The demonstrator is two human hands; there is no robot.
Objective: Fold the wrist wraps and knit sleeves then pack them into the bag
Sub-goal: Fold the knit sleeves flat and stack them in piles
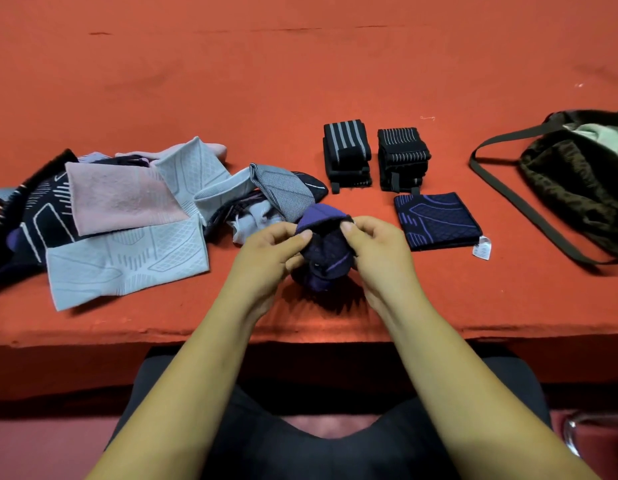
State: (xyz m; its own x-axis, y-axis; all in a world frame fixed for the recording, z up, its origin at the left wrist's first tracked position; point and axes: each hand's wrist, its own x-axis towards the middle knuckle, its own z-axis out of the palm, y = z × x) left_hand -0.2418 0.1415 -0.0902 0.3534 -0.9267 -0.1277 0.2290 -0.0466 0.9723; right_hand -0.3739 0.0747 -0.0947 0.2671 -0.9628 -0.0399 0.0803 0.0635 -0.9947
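Observation:
A bunched dark navy and purple knit sleeve [326,249] is held just above the red table. My left hand [271,251] pinches its left edge and my right hand [378,245] pinches its right edge, thumbs on top. A folded navy sleeve with purple lines [437,220] lies flat to the right. Behind it stand two stacks of folded black striped wrist wraps [347,152] [403,159]. A loose pile of grey, pink and black knit sleeves [127,209] spreads over the left. The dark furry bag [577,181] lies open at the far right.
The bag's long dark strap [515,199] loops across the red table [300,71] toward the front. The table's front edge [300,336] runs just before my lap. A shiny object [577,434] shows at the bottom right corner.

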